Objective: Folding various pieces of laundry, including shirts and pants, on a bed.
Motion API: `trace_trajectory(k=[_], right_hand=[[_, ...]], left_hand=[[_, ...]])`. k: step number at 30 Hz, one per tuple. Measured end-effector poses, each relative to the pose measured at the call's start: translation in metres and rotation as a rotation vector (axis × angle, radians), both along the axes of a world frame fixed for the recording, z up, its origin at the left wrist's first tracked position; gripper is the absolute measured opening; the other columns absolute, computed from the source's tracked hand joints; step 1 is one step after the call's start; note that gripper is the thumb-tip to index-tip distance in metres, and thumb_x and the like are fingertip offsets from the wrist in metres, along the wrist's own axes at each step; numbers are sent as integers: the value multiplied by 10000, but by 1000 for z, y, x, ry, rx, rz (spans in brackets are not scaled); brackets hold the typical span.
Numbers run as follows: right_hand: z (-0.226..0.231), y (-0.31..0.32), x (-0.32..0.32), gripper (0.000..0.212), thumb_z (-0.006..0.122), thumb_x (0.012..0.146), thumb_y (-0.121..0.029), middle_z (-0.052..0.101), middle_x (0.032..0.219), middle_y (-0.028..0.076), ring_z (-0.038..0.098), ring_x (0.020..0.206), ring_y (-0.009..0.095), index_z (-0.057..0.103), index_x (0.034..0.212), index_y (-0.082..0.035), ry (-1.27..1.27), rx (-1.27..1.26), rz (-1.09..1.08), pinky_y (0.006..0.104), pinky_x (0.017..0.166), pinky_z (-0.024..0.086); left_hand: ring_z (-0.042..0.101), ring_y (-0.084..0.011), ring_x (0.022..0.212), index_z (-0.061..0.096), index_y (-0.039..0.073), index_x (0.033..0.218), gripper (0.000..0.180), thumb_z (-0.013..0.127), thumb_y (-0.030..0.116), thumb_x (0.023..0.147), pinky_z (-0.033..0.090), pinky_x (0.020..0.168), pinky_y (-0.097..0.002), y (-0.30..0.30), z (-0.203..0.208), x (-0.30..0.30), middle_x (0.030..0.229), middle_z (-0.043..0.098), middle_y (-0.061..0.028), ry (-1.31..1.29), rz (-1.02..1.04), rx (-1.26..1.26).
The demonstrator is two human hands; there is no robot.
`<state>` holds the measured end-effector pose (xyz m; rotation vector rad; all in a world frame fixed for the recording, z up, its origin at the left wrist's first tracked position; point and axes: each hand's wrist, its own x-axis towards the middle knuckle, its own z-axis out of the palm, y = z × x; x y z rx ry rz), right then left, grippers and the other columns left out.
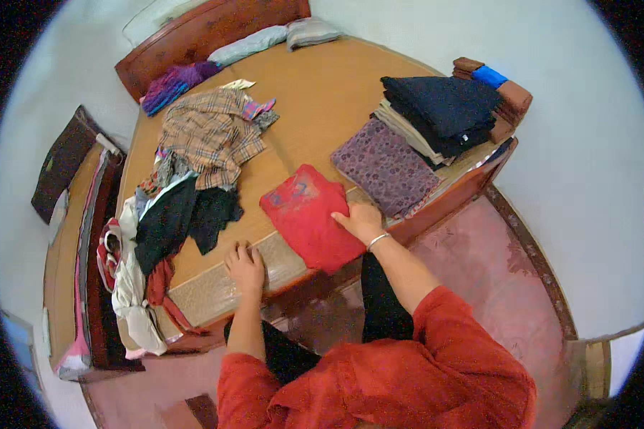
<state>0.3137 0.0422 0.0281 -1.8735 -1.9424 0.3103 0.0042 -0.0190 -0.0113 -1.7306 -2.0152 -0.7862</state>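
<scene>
A folded red garment (311, 218) with a faded print lies at the near edge of the bed, its lower corner at the rim. My right hand (363, 223) grips its right side, the thumb on top and the other fingers partly hidden. Resting on the bed edge to the left of it is my left hand (245, 270), its fingers apart and nothing in it. Just right of the red garment lies a folded purple floral cloth (386, 164). A crumpled black garment (215, 214) is beyond my left hand.
Loose clothes, among them a plaid shirt (211, 132) and white cloth (130, 293), cover the bed's left side. Folded dark clothes (444, 107) are stacked at the right, beside brown folded items (511, 104). Pillows (247, 45) lie by the wooden headboard (207, 32).
</scene>
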Motion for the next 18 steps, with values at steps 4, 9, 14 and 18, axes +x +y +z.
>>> trace_trajectory(k=[4, 9, 14, 18], right_hand=[[-2, 7, -1, 466, 662, 756, -462, 658, 842, 207, 638, 794, 375, 651, 909, -22, 82, -60, 30, 448, 731, 509], [-7, 12, -4, 409, 656, 806, -335, 659, 990, 171, 642, 879, 323, 606, 1056, -15, 647, -311, 115, 424, 785, 502], [-16, 1, 1, 411, 633, 859, -237, 628, 1120, 106, 618, 994, 263, 537, 1198, -25, 1446, -770, 44, 430, 861, 488], [-8, -12, -4, 422, 638, 859, -246, 623, 1138, 106, 611, 1015, 261, 532, 1212, -41, 1507, -890, 73, 432, 884, 483]], left_hand=[[429, -312, 1185, 577, 113, 1143, 359, 569, 283, 827, 289, 1012, -462, -2, -6, 1, 1260, 510, -111, -124, 12, -120], [436, -298, 1186, 587, 119, 1126, 352, 582, 285, 816, 297, 1004, -452, -1, -2, -4, 1260, 514, -106, -130, 15, -118], [452, -293, 1168, 586, 127, 1125, 340, 582, 277, 820, 301, 1000, -449, -3, -5, -4, 1271, 509, -107, -108, -15, -27], [459, -293, 1157, 587, 128, 1123, 339, 585, 275, 818, 305, 992, -445, -3, -6, -6, 1270, 513, -107, -109, 1, -44]])
